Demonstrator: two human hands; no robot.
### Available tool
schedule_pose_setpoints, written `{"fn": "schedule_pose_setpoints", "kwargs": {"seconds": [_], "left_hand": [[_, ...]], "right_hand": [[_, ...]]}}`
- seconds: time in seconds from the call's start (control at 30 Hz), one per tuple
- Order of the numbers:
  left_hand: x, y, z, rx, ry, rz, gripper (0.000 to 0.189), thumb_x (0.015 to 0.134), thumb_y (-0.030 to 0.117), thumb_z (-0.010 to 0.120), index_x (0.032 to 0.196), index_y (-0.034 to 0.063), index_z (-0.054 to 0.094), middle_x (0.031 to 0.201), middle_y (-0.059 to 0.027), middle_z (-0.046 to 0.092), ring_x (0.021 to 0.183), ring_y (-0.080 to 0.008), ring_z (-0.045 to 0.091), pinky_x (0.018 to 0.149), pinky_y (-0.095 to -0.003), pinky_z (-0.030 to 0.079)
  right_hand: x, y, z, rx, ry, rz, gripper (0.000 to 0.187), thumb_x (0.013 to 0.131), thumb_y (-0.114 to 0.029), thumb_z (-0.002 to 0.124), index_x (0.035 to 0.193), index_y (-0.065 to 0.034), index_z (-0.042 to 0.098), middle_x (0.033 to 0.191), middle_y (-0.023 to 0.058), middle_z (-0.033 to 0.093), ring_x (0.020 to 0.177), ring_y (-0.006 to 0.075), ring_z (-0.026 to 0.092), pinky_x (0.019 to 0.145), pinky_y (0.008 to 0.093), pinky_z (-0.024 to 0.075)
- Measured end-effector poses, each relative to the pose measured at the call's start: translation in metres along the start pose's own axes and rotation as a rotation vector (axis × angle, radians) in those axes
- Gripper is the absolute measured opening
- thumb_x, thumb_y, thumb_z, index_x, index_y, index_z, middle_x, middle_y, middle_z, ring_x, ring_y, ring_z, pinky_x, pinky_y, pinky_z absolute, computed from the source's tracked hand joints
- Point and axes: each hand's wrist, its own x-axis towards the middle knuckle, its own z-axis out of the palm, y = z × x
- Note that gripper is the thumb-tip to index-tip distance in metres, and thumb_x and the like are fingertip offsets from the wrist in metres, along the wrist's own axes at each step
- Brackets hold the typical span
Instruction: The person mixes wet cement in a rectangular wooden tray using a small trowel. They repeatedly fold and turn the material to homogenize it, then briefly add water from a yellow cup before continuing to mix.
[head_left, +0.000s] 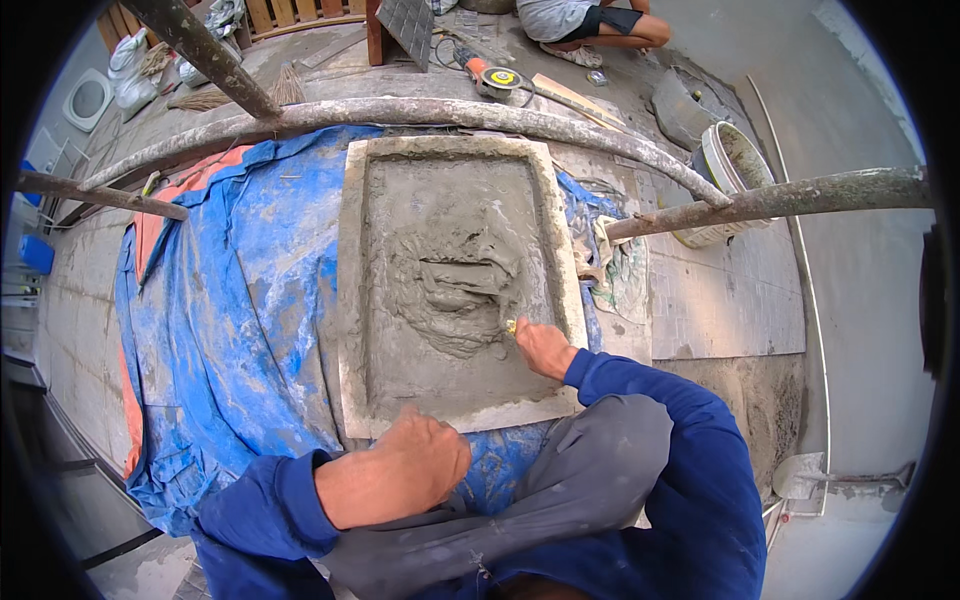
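Wet grey mortar (457, 330) lies heaped and furrowed in the middle of a shallow rectangular tray (352, 225) with a pale, crusted rim. My right hand (546, 349) is closed on a tool handle (511, 327), of which a small yellow part shows at the fingers. The tool's working end cannot be made out against the mortar. Near the tray's front edge, over my lap, is my left hand (424, 457), its back to the camera and its fingers curled; whether anything is inside it is hidden.
Scaffold poles (450, 112) cross beyond and beside the tray. A blue tarpaulin (262, 300) spreads left. Behind the poles are an angle grinder (491, 75), a wooden strip (577, 101) and a crouching person (592, 22). A bucket (735, 165) and a shovel (802, 476) are at right.
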Motion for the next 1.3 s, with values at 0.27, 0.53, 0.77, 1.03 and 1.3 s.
{"fn": "schedule_pose_setpoints", "kwargs": {"seconds": [0.27,0.53,0.77,1.03,1.3], "left_hand": [[0.001,0.012,-0.011,-0.094,-0.108,0.005,0.02,0.082,0.021,0.06,0.087,0.0033,0.067,0.072,-0.0099,0.066,0.066,-0.0234,0.065,0.062,-0.0392,0.045],[-0.004,0.009,-0.004,-0.059,-0.07,-0.075,0.017,0.079,0.021,0.064,0.084,0.0049,0.068,0.073,-0.0103,0.067,0.068,-0.0249,0.067,0.063,-0.0396,0.045],[0.002,0.01,0.003,-0.078,-0.09,-0.153,0.017,0.081,0.019,0.062,0.086,0.0041,0.069,0.076,-0.0111,0.068,0.071,-0.0256,0.067,0.072,-0.042,0.046],[0.012,0.004,-0.004,-0.021,-0.033,-0.122,0.016,0.079,0.017,0.061,0.086,0.0047,0.069,0.077,-0.0103,0.066,0.073,-0.0223,0.064,0.067,-0.0372,0.043],[0.024,-0.003,-0.014,-0.025,-0.006,-0.137,0.014,0.076,0.016,0.063,0.085,0.0066,0.069,0.075,-0.0076,0.064,0.069,-0.0194,0.061,0.064,-0.035,0.04]], "right_hand": [[-0.059,0.031,-0.012,0.03,-0.119,0.067,0.023,0.074,-0.004,0.064,0.088,0.009,0.051,0.068,0.0254,0.064,0.065,0.0392,0.068,0.057,0.0454,0.0549],[-0.063,0.051,-0.13,0.203,0.037,0.055,0.027,0.083,-0.018,0.064,0.095,0.0044,0.053,0.074,0.0238,0.062,0.066,0.0442,0.062,0.061,0.0521,0.0488],[-0.024,0.039,-0.129,-0.082,0.08,-0.18,0.031,0.095,-0.027,0.058,0.105,0.0024,0.055,0.072,0.0164,0.059,0.055,0.0313,0.062,0.047,0.0397,0.0481],[0.077,0.077,-0.09,-0.516,0.031,-0.214,0.037,0.097,-0.038,0.055,0.084,-0.0044,0.048,0.059,0.0101,0.055,0.051,0.0206,0.06,0.044,0.0336,0.0458],[0.087,0.08,-0.067,-0.002,-0.033,0.061,0.039,0.094,-0.037,0.058,0.087,0.0019,0.06,0.074,0.024,0.067,0.068,0.0384,0.068,0.062,0.0443,0.0547]]}}
